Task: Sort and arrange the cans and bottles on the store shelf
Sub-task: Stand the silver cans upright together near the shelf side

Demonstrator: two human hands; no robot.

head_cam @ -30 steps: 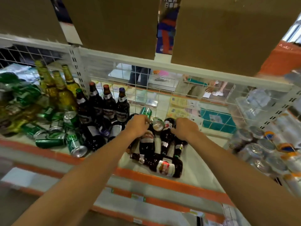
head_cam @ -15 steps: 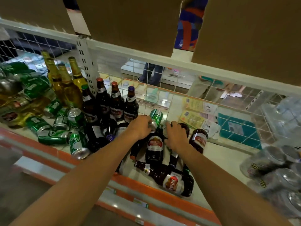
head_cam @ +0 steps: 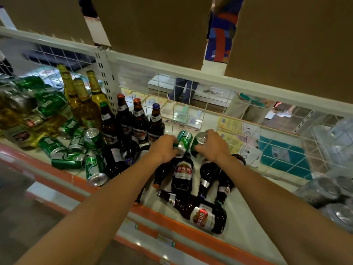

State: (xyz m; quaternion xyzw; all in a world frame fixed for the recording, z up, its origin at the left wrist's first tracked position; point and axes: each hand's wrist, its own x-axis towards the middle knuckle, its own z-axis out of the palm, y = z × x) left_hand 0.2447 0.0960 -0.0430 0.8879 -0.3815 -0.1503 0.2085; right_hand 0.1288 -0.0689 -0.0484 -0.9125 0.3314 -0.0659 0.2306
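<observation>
Shelf (head_cam: 248, 215), left hand (head_cam: 162, 150) fingers (head_cam: 172, 140) curled round green can (head_cam: 184, 139), right hand (head_cam: 214, 148) apparently gripping second can (head_cam: 195, 146)

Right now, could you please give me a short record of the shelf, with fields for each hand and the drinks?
left hand: grips a green can
right hand: grips a second green can
lying bottles: dark, by the shelf front
standing bottles: dark, left of the hands
yellow bottles: further left
can pile: green, far left

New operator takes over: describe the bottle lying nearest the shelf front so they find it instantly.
Start at the shelf's orange front edge. Just behind it, mid-shelf, lies a dark brown bottle. Unlike the lying bottles behind it, it lies crosswise, neck pointing left.
</observation>
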